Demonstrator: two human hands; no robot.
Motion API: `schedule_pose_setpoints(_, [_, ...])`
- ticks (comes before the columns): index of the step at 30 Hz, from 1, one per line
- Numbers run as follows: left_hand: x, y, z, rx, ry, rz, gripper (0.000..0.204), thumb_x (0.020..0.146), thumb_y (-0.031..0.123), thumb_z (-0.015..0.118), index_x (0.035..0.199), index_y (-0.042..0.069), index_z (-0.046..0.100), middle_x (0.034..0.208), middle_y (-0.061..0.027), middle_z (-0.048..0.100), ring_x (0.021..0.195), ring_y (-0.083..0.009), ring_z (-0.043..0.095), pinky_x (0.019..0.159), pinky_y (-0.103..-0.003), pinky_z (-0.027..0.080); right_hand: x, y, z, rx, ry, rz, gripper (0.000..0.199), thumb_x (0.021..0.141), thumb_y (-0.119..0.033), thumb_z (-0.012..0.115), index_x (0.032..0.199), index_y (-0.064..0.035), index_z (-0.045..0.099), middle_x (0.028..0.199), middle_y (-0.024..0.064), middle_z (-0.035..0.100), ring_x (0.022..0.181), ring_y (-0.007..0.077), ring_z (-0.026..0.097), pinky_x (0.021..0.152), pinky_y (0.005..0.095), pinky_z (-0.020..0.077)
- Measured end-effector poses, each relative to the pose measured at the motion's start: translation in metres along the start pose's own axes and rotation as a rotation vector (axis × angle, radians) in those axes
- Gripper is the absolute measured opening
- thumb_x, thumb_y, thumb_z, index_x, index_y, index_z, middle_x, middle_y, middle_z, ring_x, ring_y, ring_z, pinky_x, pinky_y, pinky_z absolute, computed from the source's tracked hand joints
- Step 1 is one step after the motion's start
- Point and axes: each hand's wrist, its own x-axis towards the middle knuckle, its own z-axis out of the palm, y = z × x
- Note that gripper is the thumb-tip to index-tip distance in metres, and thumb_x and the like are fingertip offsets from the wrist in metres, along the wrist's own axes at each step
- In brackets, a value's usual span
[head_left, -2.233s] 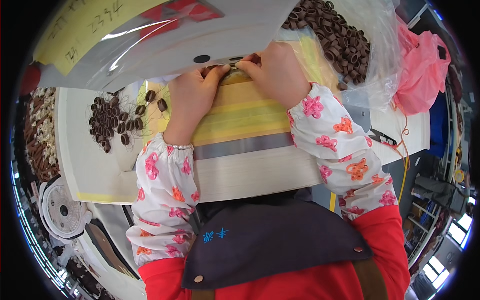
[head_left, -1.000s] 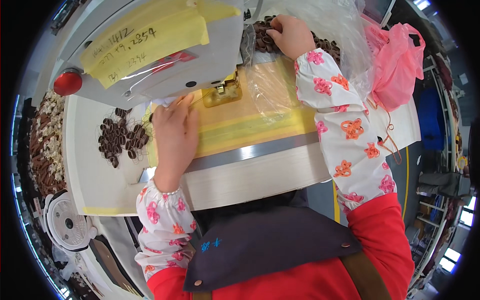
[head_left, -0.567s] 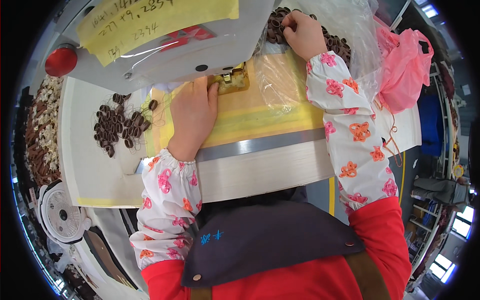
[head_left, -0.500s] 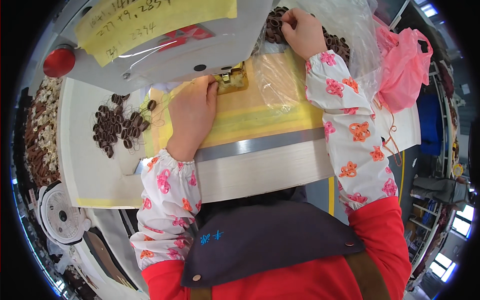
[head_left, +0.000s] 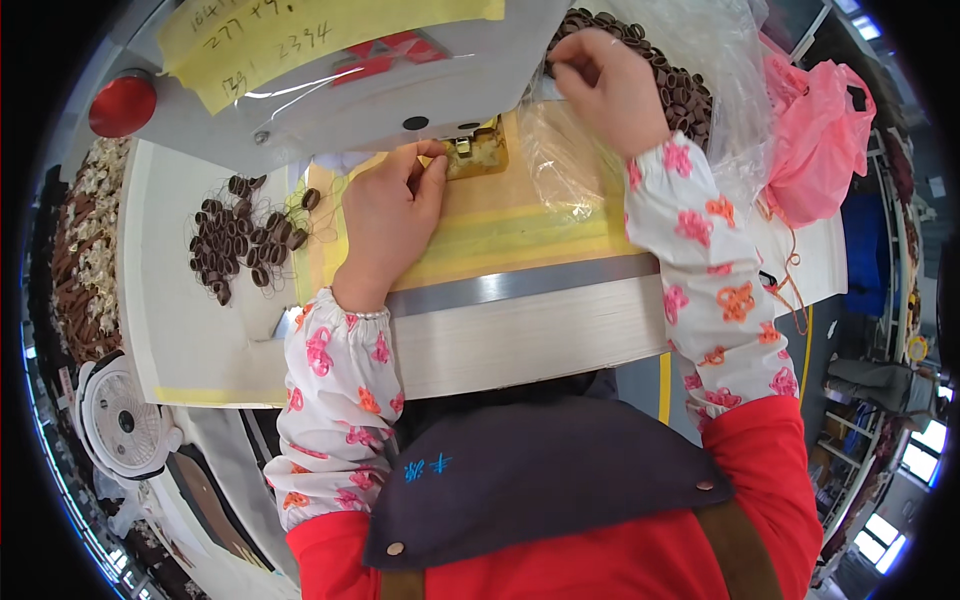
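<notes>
My left hand [head_left: 392, 208] is at the sewing machine's presser foot [head_left: 463, 147], thumb and forefinger pinched together just left of it. Whatever they grip is too small to make out. My right hand [head_left: 617, 92] is farther back on the right, its thumb and forefinger closed at the left edge of a heap of small brown loops [head_left: 688, 105]. A dark bit shows at those fingertips, but I cannot tell if it is a held loop or part of the heap. More brown loops [head_left: 235, 240], tangled with loose threads, lie on the table left of my left hand.
The grey machine head [head_left: 330, 90], with a yellow note and a red knob [head_left: 123, 103], overhangs the work area. Clear plastic [head_left: 565, 170] lies by the heap. A pink plastic bag [head_left: 815, 140] and orange cord [head_left: 793, 265] are at the right. A white fan [head_left: 122, 420] stands lower left.
My right hand has shifted slightly left and nearer, uncovering more of the heap. My left hand's fingers have moved a little right, still pinched. The whole view has shifted slightly.
</notes>
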Motion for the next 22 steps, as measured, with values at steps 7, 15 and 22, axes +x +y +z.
schedule_pose_setpoints(7, [0.006,0.018,-0.011,-0.068,-0.273,0.032,0.021,0.077,0.027,0.061,0.080,0.006,0.061,0.054,-0.0064,0.053,0.046,-0.0184,0.049,0.047,-0.029,0.038,-0.064,-0.062,0.047,0.091,-0.220,-0.167,0.026,0.070,-0.001,0.053,0.094,-0.0030,0.046,0.082,0.0155,0.053,0.072,0.0322,0.056,0.060,0.0390,0.0451])
schedule_pose_setpoints(15, [0.006,0.008,-0.017,-0.135,-0.376,0.065,0.019,0.078,0.023,0.059,0.087,0.007,0.060,0.065,-0.0107,0.058,0.059,-0.0282,0.054,0.054,-0.034,0.041,-0.065,-0.071,0.050,-0.128,-0.207,-0.302,0.028,0.069,-0.001,0.054,0.095,-0.0051,0.047,0.086,0.0124,0.055,0.070,0.0300,0.057,0.055,0.0371,0.0473])
schedule_pose_setpoints(22, [0.002,0.003,-0.014,-0.019,-0.272,0.049,0.020,0.078,0.024,0.060,0.085,0.006,0.059,0.071,-0.0134,0.060,0.064,-0.0303,0.056,0.057,-0.036,0.042,-0.064,-0.058,0.058,-0.015,-0.257,-0.186,0.031,0.070,-0.006,0.060,0.099,-0.0080,0.048,0.086,0.0113,0.056,0.071,0.0295,0.058,0.056,0.0361,0.0480])
